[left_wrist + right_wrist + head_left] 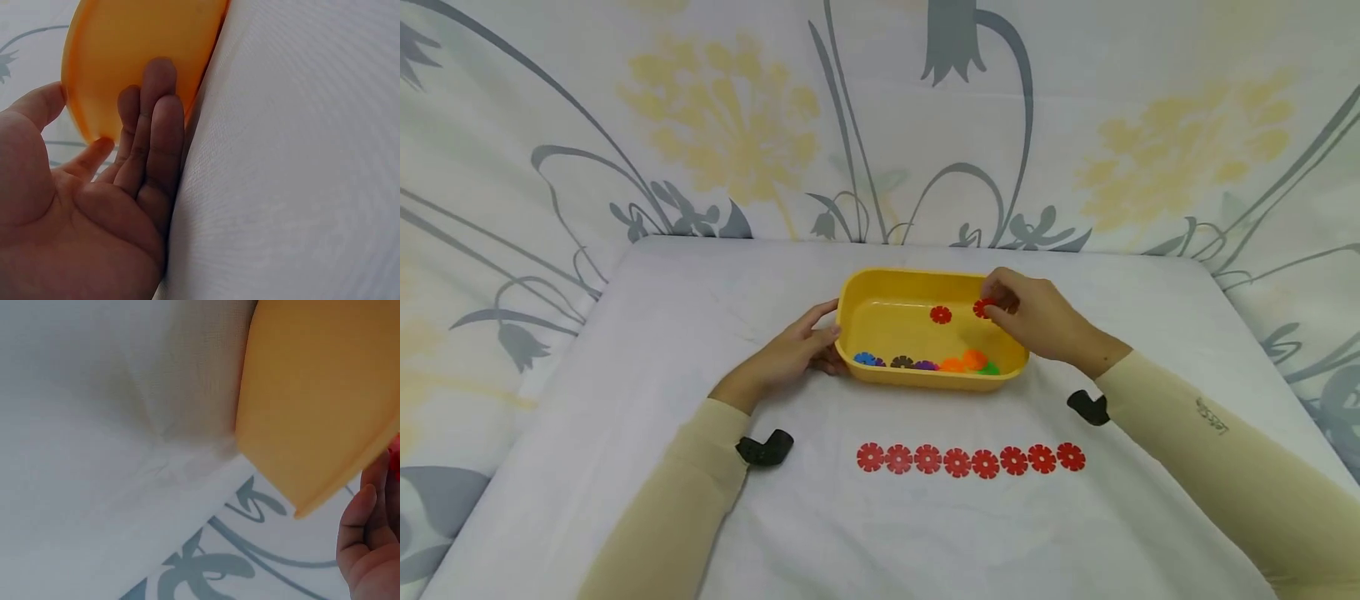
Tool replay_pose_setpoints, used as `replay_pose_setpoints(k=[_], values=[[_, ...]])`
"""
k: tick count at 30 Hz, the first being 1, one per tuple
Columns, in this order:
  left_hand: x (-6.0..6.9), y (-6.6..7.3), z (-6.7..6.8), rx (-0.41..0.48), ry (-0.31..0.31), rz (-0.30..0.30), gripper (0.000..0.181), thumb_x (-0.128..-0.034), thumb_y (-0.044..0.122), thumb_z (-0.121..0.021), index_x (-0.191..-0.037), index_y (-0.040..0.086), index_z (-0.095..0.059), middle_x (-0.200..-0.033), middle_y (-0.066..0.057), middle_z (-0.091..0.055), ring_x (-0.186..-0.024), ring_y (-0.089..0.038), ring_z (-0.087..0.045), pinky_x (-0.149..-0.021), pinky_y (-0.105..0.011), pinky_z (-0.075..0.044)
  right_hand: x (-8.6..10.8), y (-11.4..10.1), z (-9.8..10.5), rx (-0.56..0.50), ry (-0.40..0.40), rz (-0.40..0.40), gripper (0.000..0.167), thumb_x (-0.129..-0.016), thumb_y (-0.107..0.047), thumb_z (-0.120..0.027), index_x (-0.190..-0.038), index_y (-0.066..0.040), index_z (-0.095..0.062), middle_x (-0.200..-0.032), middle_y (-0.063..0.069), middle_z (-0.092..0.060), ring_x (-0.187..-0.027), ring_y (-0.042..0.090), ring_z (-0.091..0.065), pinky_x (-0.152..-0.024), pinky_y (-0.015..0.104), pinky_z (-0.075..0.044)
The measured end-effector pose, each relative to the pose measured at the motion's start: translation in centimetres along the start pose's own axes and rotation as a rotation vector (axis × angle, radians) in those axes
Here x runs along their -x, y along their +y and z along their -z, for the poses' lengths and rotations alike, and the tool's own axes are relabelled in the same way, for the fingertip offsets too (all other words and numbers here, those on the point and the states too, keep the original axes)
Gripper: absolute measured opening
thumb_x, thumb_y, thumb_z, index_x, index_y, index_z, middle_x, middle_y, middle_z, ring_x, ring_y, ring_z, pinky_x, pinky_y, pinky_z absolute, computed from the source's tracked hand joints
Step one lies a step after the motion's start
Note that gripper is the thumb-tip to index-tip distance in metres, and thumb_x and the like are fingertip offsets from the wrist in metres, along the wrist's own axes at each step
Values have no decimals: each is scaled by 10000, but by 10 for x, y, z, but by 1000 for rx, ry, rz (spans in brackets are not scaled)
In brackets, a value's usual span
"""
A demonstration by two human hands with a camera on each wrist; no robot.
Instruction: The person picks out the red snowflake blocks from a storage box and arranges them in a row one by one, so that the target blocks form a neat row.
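A yellow plastic tray [891, 379] stands on the white cloth. My left hand [793, 354] is at its left end; in the left wrist view the fairly straight fingers [164, 134] lie against the tray's outer wall and the thumb touches the rim. Over the tray's right side, my right hand [1037, 317] pinches a red notched interlocking disc [981, 309] between thumb and fingers. Another red disc [941, 315] lies inside the tray. Along the near inner wall are blue [864, 358], brown, purple, orange [975, 359] and green discs. In the right wrist view the tray hides part of the held disc.
Nearer to me, several red discs [957, 462] form a roughly straight left-to-right row on the white cloth [970, 542]. A flower-patterned curtain [880, 125] rises behind the table. Black wrist mounts [765, 448] stick out from both sleeves.
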State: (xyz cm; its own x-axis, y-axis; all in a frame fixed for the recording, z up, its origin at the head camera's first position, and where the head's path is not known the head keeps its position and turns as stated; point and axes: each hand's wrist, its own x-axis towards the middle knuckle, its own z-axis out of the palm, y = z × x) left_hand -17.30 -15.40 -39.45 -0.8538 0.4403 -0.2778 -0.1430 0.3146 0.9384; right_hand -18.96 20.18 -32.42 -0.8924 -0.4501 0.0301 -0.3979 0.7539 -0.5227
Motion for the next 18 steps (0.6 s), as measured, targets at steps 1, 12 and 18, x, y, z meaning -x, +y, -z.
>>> replay_pose_setpoints(k=[1,12,18], values=[[1,-1,0,1,2,-1,563,-1078,394,-411,-1592,323,-193,-1065,-157,-701,-956,-234,-682,-909,-334,-570,8,0,3,1,33,6,192,-963,-52,-637,-1143,-43,-570,-1065,108,-698,-942,234,-642,-867,331,-569],[1,-3,-3,2,4,-7,560,-1082,379,-405,-1594,305,-191,-1058,-164,-702,-953,-233,-687,-906,-329,-572,77,27,32,10,201,-43,147,-928,-84,-696,-1058,-107,-632,-940,45,-712,-765,24,-578,-654,96,-461],[2,-2,-3,9,16,-7,566,-1082,374,-410,-1597,305,-186,-1060,-162,-711,-951,-233,-701,-897,-332,-574,101,48,38,-34,12,-160,134,-924,-96,-699,-1026,-132,-621,-935,33,-698,-775,104,-615,-647,191,-508]])
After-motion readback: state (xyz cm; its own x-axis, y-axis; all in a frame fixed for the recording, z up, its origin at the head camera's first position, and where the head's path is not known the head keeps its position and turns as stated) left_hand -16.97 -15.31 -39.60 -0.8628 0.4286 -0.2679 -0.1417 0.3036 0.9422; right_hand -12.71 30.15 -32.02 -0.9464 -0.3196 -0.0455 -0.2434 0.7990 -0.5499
